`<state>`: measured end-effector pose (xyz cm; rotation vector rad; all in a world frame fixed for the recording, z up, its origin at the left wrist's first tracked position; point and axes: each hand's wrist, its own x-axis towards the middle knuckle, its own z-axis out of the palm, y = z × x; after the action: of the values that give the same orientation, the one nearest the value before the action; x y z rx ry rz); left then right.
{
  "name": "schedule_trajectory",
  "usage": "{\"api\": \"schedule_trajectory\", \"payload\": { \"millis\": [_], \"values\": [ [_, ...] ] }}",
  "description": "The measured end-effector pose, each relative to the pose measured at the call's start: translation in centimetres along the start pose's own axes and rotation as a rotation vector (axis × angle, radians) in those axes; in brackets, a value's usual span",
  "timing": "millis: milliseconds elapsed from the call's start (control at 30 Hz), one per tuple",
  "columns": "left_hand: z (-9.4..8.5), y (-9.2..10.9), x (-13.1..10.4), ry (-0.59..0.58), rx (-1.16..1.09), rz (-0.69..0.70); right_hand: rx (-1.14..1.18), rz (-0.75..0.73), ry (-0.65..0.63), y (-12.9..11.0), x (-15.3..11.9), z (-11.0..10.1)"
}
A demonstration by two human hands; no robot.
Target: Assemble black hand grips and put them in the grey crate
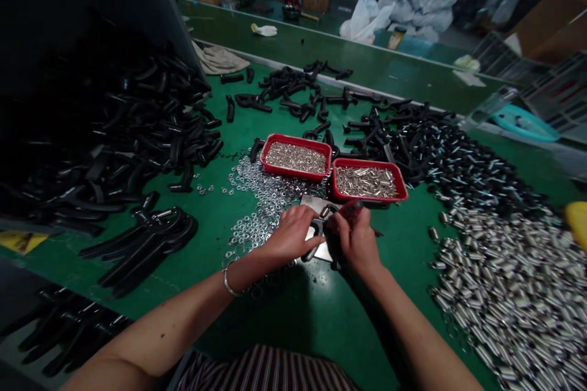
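Observation:
My left hand [293,232], with a bracelet at the wrist, has its fingers bent round a black clamp part [314,244] over a flat metal plate [324,252]. Close on its right, my right hand [360,238] is closed around a red-handled tool [352,209]. A small spring [325,212] shows between the hands. Just beyond them stand two red trays: the left tray [296,173] holds tiny metal pieces, the right tray [370,198] small metal pins. Metal rings and nuts [252,229] lie scattered left of my left hand.
Black clamp parts [151,128] are heaped at the left, with assembled clamps [147,244] nearer. Springs [509,293] cover the right side, below a pile of small black parts [472,162]. More black parts [298,95] lie beyond the trays. A cloth [220,60] rests at the far edge.

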<state>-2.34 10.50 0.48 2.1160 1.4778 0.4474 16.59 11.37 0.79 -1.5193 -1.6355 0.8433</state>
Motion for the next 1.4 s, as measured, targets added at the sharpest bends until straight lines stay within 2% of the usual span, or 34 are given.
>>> {"api": "schedule_trajectory", "payload": {
  "millis": [67, 167, 267, 500, 800, 867, 1033, 1100, 1267, 1333, 1400],
  "values": [
    [-0.1, 0.2, 0.0, -0.004, -0.004, -0.005, 0.076, 0.007, -0.051, -0.4, 0.7, 0.0],
    [-0.4, 0.3, -0.1, -0.015, -0.011, -0.012, 0.438, 0.047, -0.161, -0.8, 2.1, -0.5],
    [-0.4, 0.2, 0.0, -0.018, -0.003, 0.0, 0.605, 0.053, -0.099, -0.6, 2.5, -1.1],
    [0.2, -0.3, 0.2, -0.014, 0.001, 0.005, 0.51, 0.077, -0.076, 1.0, 1.0, -0.7],
    [-0.1, -0.1, 0.1, -0.017, -0.001, -0.013, 0.433, 0.068, -0.075, 0.6, 0.9, -0.5],
    [-0.1, -0.1, 0.1, -0.015, -0.002, -0.009, 0.341, 0.042, -0.078, 0.3, 0.6, -0.7],
    [0.0, -0.2, 0.0, -0.011, -0.002, 0.0, -0.123, -0.11, -0.179, -0.6, 0.6, -0.4],
    [0.0, 0.0, 0.0, -0.009, 0.006, -0.009, -0.152, -0.118, -0.202, -1.0, 1.2, 0.0],
    [-0.4, 0.7, 0.2, -0.031, 0.063, -0.027, 0.255, -0.069, -0.151, -4.0, 1.9, 0.1],
    [-0.4, 0.7, 0.2, -0.022, 0.087, -0.015, 0.449, -0.07, -0.158, -5.4, 1.8, -0.9],
    [-0.2, 0.6, 0.1, -0.003, 0.094, -0.006, 0.573, -0.05, -0.161, -5.6, 1.7, -2.7]
  ]
}}
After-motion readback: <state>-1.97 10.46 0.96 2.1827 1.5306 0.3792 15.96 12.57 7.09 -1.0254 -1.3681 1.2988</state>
